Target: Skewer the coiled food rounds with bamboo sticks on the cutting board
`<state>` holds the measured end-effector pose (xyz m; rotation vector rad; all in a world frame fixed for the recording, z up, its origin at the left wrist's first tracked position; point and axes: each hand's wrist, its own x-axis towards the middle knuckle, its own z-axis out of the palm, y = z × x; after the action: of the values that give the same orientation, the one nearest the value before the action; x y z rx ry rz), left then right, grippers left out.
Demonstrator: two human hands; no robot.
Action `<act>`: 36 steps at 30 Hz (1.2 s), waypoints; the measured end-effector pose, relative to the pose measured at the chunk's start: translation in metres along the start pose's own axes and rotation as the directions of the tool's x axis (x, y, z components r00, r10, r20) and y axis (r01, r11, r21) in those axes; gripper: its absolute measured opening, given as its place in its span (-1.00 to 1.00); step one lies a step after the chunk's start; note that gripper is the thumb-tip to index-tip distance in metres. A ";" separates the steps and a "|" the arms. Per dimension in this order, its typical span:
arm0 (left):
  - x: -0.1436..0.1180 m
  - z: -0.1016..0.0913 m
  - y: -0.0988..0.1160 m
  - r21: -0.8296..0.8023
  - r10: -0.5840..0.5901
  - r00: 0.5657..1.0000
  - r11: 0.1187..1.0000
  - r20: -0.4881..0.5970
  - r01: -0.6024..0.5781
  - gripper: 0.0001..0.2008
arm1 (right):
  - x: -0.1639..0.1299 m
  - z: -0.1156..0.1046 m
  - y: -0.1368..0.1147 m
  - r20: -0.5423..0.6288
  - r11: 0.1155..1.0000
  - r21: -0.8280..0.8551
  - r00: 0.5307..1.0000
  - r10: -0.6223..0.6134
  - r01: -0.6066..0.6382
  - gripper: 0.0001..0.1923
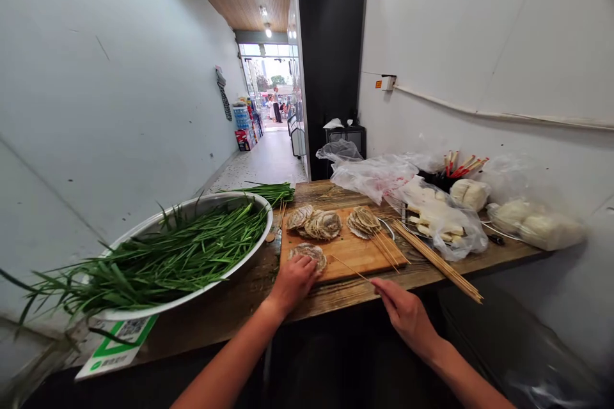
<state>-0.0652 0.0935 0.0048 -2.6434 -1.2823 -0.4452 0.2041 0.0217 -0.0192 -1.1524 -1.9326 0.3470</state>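
My left hand (293, 280) presses down on a small stack of thin brownish slices (311, 253) at the near left corner of a wooden cutting board (352, 249). My right hand (403, 311) pinches a thin bamboo skewer (352, 269) whose tip points toward that stack. Farther back on the board lie two piles of the same slices (316, 222), and a third pile (363, 220) sits threaded on skewers.
A large metal basin (230, 271) of green chives stands at the left. A bundle of bamboo skewers (439, 261) lies at the right of the board. Plastic bags of white buns (535, 225) and a cup of chopsticks (460, 167) line the wall. The wooden counter edge (345, 300) is close.
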 end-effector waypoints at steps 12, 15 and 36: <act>0.010 0.003 -0.007 -0.167 0.002 0.999 0.986 -0.045 -0.010 -0.68 | 0.019 -0.026 -0.004 0.199 0.845 -0.534 0.971 0.131 -0.005 -0.65; 0.003 0.006 -0.010 -0.123 -0.075 0.997 0.990 -0.033 0.070 -0.57 | 0.023 -0.031 -0.015 0.246 0.774 -0.632 0.958 0.147 0.044 -0.66; -0.013 0.006 -0.014 -0.084 -0.123 0.984 0.987 0.131 0.134 -0.47 | 0.043 -0.019 -0.039 0.359 0.676 -0.718 0.920 0.154 0.167 -0.64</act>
<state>-0.0824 0.0938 -0.0048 -2.7136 -1.5123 -0.3695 0.1860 0.0327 0.0379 -1.6860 -2.5474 -0.2963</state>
